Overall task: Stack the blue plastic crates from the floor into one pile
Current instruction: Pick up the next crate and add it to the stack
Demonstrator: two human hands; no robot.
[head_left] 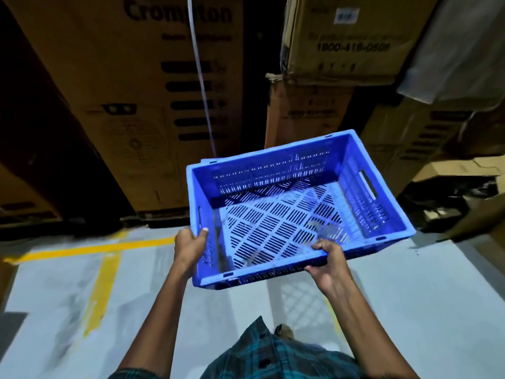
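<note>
An empty blue plastic crate with slotted walls and a slotted bottom hangs in the air in front of me, tilted slightly. My left hand grips its left wall near the front corner, thumb inside the rim. My right hand grips the near long rim, fingers curled over the edge. A sliver of a second blue edge shows just behind the crate's far left corner. No other crate is in view.
Tall brown cardboard boxes stand stacked in front and to the right. Yellow lines mark the grey floor. A thin white cord hangs down in front of the boxes. Opened cartons lie at the right.
</note>
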